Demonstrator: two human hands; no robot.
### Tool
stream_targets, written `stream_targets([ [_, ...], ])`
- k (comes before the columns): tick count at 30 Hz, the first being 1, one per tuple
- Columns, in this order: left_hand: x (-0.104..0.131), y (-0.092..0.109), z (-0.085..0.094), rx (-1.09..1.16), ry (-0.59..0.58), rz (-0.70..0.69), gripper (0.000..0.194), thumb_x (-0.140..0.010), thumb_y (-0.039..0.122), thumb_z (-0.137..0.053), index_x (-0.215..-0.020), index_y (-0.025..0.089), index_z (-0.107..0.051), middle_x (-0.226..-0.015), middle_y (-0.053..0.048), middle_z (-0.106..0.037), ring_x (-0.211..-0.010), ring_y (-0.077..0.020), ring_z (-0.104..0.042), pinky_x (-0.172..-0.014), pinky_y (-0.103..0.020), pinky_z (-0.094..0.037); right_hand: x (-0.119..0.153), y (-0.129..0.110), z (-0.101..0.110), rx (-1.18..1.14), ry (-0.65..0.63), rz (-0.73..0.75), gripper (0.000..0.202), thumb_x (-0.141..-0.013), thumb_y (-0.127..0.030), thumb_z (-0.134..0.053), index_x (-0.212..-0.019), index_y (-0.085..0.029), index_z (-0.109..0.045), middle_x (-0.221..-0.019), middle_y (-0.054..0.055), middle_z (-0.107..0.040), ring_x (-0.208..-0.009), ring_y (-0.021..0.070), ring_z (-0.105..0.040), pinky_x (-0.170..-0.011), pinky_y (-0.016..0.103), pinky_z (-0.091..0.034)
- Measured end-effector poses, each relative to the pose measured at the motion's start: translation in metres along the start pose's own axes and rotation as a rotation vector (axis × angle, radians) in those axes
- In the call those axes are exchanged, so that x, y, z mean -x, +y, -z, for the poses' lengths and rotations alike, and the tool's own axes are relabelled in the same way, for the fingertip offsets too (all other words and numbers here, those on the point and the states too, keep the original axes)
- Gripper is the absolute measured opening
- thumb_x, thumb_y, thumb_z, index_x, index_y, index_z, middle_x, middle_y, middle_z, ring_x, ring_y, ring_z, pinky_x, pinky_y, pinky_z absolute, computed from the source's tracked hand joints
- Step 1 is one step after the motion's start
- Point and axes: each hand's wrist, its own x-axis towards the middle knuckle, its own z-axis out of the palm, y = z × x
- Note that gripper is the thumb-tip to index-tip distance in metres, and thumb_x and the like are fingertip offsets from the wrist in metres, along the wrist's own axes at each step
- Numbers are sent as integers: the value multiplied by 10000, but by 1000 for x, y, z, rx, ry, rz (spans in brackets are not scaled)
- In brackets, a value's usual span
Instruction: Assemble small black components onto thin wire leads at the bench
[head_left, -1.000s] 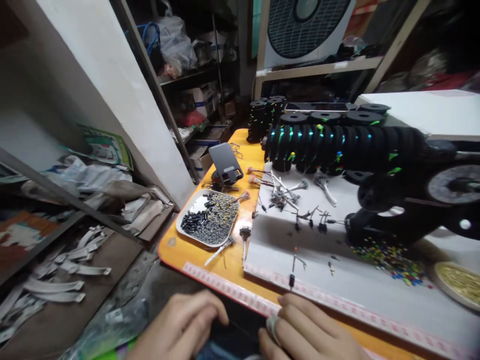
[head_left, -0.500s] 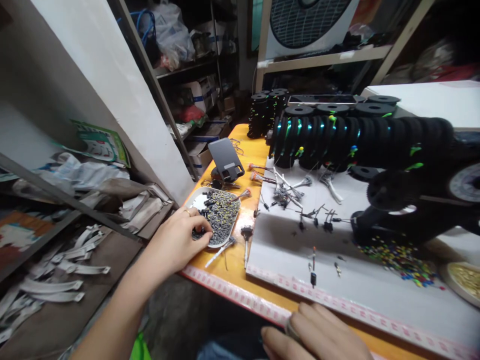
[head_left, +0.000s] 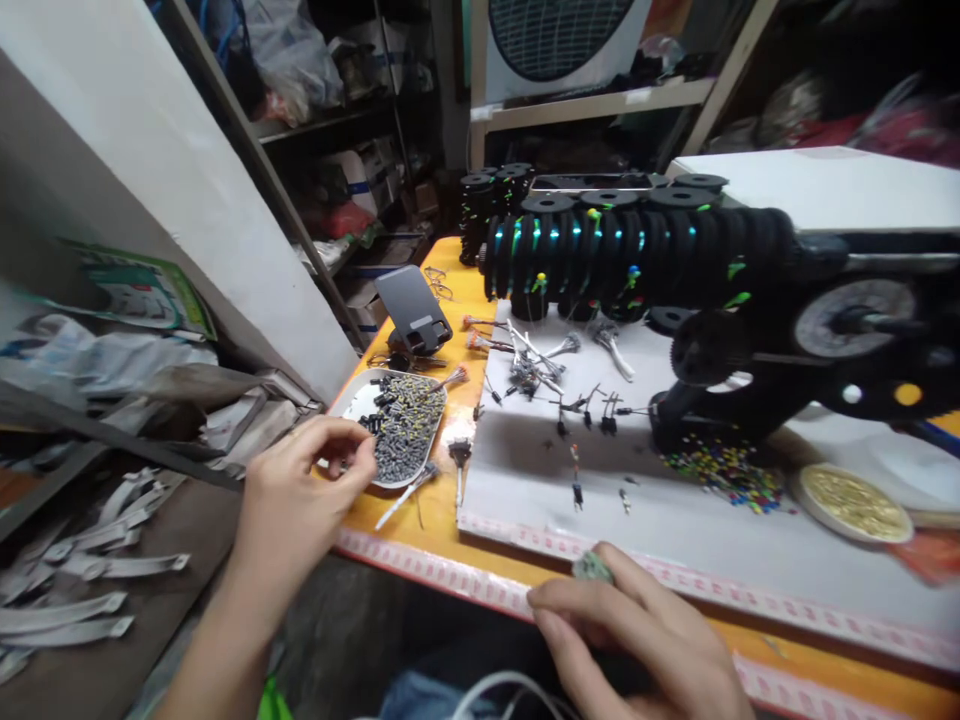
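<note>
My left hand (head_left: 292, 500) hovers over the near-left edge of a white tray (head_left: 441, 425), thumb and index finger brought together; anything between them is too small to make out. Small grey and yellowish pieces (head_left: 405, 455) fill much of the tray, with several black connectors (head_left: 370, 424) among them. My right hand (head_left: 637, 630) is at the table's front edge, its fingers curled and the thumb close under the index fingertip. What it pinches, if anything, is hidden. A greenish lump (head_left: 592, 566) shows against its fingers; I cannot tell whether it is a ring.
A black machine with a ribbed roller (head_left: 637, 255) stands across the back of the white board (head_left: 517, 500). Bundles of white wires (head_left: 536, 365), small black parts (head_left: 577, 495), coloured beads (head_left: 727, 475) and a dish of gold pieces (head_left: 855, 500) lie there. A phone stand (head_left: 412, 310) is behind the tray.
My left hand has lifted off the pieces and drawn back toward the tray's near-left edge. My right hand has come further into view and turned. The view has shifted right.
</note>
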Motion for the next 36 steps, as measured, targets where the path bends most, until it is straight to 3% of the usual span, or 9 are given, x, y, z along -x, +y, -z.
stream_targets([
  [2, 19, 20, -16, 228, 114, 12, 116, -849, 101, -645, -827, 214, -663, -806, 14, -686, -739, -139, -639, -688, -237, -504, 0, -3, -1, -57, 28, -39, 147, -873, -85, -610, -906, -227, -636, -672, -7, -660, -539, 131, -595, -561, 253, -520],
  [4, 41, 44, -35, 640, 60, 39, 188, -822, 42, -670, -808, 229, -661, -812, 31, -699, -809, -134, -684, -731, -213, -546, 0, -5, -3, -131, 69, -67, 167, -873, -67, -598, -896, -232, -611, -676, -23, -666, -535, 118, -580, -591, 254, -533],
  [8, 71, 88, -63, 1344, -128, 498, 179, -778, 155, -811, -836, 196, -647, -767, 13, -739, -577, -96, -699, -481, -132, -534, 5, -7, -4, -345, 152, -133, 206, -892, -40, -536, -909, -240, -581, -748, -1, -664, -650, 139, -631, -561, 246, -535],
  [11, 78, 106, -67, 1561, -118, 798, 359, -644, 215, -925, -850, 180, -633, -670, 21, -729, -521, -84, -684, -411, -79, -482, 8, -7, -3, -407, 181, -133, 236, -882, -7, -529, -917, -237, -566, -766, 7, -673, -661, 141, -636, -572, 261, -547],
  [15, 79, 113, -63, 1621, -144, 888, 440, -580, 198, -961, -880, 178, -639, -639, 26, -739, -473, -61, -658, -405, -68, -490, 8, -10, 0, -326, 182, -86, 256, -845, 31, -558, -874, -223, -545, -683, -13, -660, -597, 128, -605, -569, 267, -531],
  [36, 79, 115, -59, 1572, -220, 880, 498, -590, 224, -959, -920, 174, -590, -632, 30, -739, -432, -40, -623, -425, -74, -499, 9, -14, 8, -240, 184, -48, 267, -810, 51, -548, -836, -214, -563, -673, -16, -683, -598, 126, -633, -578, 257, -526],
])
